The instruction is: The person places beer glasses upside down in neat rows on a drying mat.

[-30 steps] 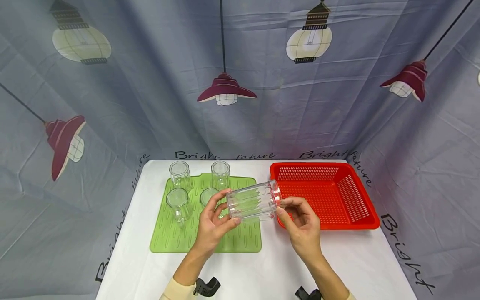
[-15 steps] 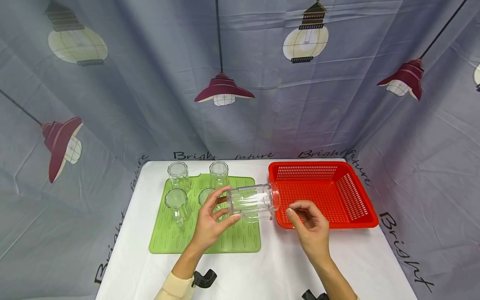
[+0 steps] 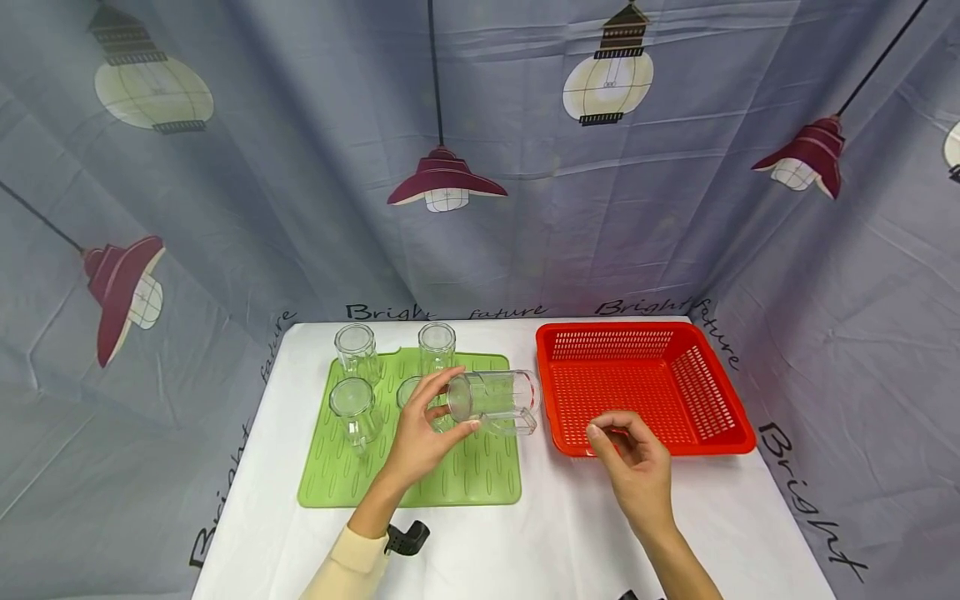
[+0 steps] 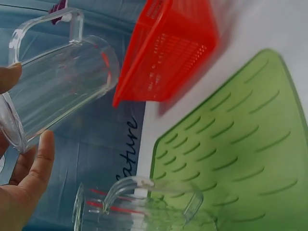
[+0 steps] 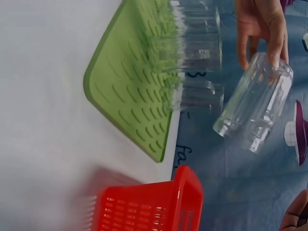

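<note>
A clear glass mug (image 3: 498, 393) lies sideways in the air above the right part of a green drying mat (image 3: 322, 487). My left hand (image 3: 423, 429) grips it at one end, thumb on the near side. The mug's handle (image 3: 517, 423) points toward me; the left wrist view shows the mug (image 4: 62, 77) and handle fully. Right of it, my right hand (image 3: 637, 471) holds nothing, its fingers loosely bent near the front rim of a red plastic basket (image 3: 705, 448). Only its fingers (image 5: 297, 211) show at the right wrist view's corner.
Several more glass mugs, among them a far-left mug (image 3: 356, 346) and a near-left mug (image 3: 354, 404), stand on the mat. One mug (image 3: 408, 388) is partly hidden behind my left hand. A white table (image 3: 525, 542) lies underneath, with a grey curtain (image 3: 480, 258) behind.
My right hand has let go of the mug and drawn back to the right and toward me. My left hand has turned the mug nearly level, its handle now facing me, and shifted slightly left.
</note>
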{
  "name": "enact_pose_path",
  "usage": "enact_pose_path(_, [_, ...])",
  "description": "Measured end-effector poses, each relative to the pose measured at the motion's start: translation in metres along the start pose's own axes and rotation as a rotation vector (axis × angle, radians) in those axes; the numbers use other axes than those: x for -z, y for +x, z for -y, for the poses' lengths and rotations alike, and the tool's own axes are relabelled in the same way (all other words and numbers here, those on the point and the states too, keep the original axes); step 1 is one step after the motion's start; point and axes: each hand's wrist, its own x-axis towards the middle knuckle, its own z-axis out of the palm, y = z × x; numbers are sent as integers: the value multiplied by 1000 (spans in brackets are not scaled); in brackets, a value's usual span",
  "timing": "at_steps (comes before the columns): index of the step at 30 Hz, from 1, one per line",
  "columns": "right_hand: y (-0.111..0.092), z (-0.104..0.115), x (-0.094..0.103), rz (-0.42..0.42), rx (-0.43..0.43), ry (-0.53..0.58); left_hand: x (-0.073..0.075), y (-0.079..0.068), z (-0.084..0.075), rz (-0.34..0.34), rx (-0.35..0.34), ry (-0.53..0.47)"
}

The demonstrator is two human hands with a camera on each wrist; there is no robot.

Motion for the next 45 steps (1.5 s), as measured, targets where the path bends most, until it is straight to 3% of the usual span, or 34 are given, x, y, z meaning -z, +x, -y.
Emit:
enact_pose_path(11, [-1, -4, 6, 0, -3, 11, 0, 10, 11, 29, 53, 109])
enact_pose_path(16, [-2, -7, 8, -6, -9, -7, -3, 15, 14, 25, 55, 247])
enact_pose_path(21, [-3, -11, 11, -8, -10, -20, -4, 24, 14, 79, 52, 383])
enact_pose_path(32, [-5, -13, 13, -23, -4, -14, -7, 43, 26, 171, -19, 430])
enact_pose_path(45, [-8, -14, 17, -50, -14, -16, -8, 60, 29, 310, -28, 581])
